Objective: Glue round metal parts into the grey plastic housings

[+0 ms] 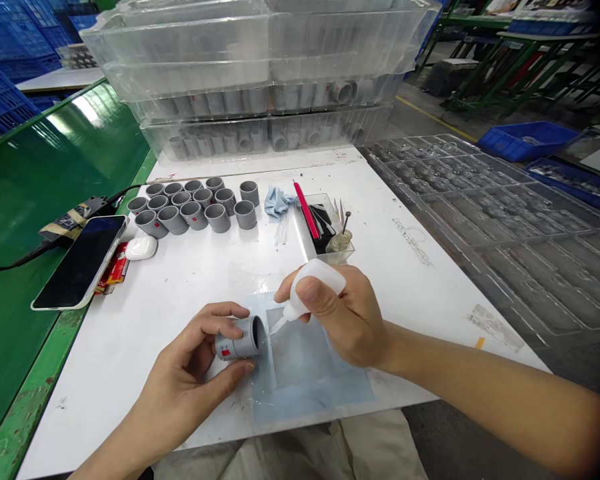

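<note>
My left hand (pixel 195 367) grips a short grey cylinder (pixel 237 338) with a red mark, tipped on its side so its open end faces right. In my right hand (pixel 353 313) is a white squeeze bottle (pixel 320 277), its thin nozzle angled down to the left at the cylinder's opening. Whether the nozzle tip touches the rim I cannot tell. Below both hands lies a light blue sheet (pixel 325 393) on the white table (pixel 420 320). Several more grey cylinders (pixel 218 219) stand upright in rows farther back on the left.
A small clear box (pixel 350 255) holds a red-handled tool (pixel 306 210) and a little jar, beside a crumpled blue cloth (pixel 277 202). At left lie a phone (pixel 80 263) and a white case (pixel 141 248). Stacked clear trays (pixel 180 80) stand behind; more trays (pixel 505 233) lie right.
</note>
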The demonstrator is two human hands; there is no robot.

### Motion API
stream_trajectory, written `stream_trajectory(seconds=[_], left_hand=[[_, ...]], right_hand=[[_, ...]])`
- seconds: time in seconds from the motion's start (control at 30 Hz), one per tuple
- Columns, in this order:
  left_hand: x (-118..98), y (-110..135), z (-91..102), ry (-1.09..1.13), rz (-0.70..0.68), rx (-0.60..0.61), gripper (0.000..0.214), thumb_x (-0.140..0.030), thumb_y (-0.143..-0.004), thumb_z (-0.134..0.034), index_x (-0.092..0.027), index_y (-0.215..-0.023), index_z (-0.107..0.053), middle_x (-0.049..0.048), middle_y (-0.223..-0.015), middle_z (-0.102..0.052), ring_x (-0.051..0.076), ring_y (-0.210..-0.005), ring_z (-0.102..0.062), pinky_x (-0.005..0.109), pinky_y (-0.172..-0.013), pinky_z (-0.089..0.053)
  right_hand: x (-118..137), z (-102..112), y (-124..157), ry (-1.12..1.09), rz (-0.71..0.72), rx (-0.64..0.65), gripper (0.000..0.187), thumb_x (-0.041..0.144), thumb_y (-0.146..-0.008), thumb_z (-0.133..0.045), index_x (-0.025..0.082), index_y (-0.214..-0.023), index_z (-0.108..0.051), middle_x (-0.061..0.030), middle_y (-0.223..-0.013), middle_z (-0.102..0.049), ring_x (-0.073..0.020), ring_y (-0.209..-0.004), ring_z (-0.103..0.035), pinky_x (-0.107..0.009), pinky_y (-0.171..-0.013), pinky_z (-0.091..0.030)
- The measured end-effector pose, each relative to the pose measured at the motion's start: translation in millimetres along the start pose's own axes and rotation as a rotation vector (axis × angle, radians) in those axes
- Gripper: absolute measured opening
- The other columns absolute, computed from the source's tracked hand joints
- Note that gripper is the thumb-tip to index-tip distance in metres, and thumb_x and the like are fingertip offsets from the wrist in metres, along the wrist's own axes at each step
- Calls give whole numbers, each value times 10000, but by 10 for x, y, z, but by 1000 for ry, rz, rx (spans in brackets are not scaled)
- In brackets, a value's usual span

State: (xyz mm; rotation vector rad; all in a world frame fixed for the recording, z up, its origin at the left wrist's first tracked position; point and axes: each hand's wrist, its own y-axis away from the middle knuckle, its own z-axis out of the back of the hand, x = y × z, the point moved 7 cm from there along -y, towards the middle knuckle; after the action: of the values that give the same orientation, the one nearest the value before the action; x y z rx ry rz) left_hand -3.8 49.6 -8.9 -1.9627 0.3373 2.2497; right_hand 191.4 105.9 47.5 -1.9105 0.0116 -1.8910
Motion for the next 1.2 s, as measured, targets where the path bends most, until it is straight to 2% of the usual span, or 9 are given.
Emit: stream_trajectory(seconds=[0.17, 0.33, 0.53, 0.8, 1.03, 1.2], left_hand=[[3, 26, 6, -21, 11, 10, 147, -203, -930, -741, -295, -952, -629, 26, -1381, -575, 193, -1292, -516, 204, -828, -485], [14, 24, 3, -43, 15, 16, 137, -200, -932, -732, -300, -943, -638, 16, -1372, -581, 195, -1300, -514, 215, -859, -483], [29, 21, 6, -40, 26, 16, 134, -202, -928, -733, -293, -941, -637, 21, -1370, -575, 196, -1282, -521, 219, -868, -483], [13, 19, -5, -39, 28, 24, 129, -208, -937, -725, -303, -943, -639, 8, -1373, -574, 185, -1279, -517, 201, -830, -480], [27, 30, 2, -40, 39, 19, 138, -202, -934, -728, -307, -951, -640, -3, -1374, -569, 165, -1238, -536, 186, -810, -480], [40, 26, 11, -46, 37, 9, 142, -215, -924, -744, -310, -946, -641, -8, -1371, -580, 161, -1245, -530, 171, -781, -476]], right_hand=[[-18, -37, -1, 81, -4, 33, 519, 620, -989, -562, 182, -725, -650, 5, -584, -557, -118, -512, -490, -283, -459, -389], [-37, -59, -5, 65, -27, 47, 509, 598, -990, -577, 177, -715, -655, 9, -568, -549, -113, -512, -486, -274, -465, -391], [-60, -92, 1, -11, -68, 84, 547, 531, -1019, -563, 173, -607, -531, 3, -616, -570, -91, -537, -495, -257, -513, -432], [-74, -70, 1, 75, -39, 70, 496, 524, -1036, -541, 140, -771, -708, 9, -585, -563, -100, -542, -524, -260, -514, -413], [-42, -24, -20, 161, 28, 25, 511, 532, -1044, -522, 143, -775, -716, 22, -534, -517, -100, -504, -500, -264, -479, -375], [-50, 0, -23, 183, 18, -9, 514, 579, -1025, -528, 165, -760, -679, 10, -562, -541, -114, -513, -506, -277, -470, -353]])
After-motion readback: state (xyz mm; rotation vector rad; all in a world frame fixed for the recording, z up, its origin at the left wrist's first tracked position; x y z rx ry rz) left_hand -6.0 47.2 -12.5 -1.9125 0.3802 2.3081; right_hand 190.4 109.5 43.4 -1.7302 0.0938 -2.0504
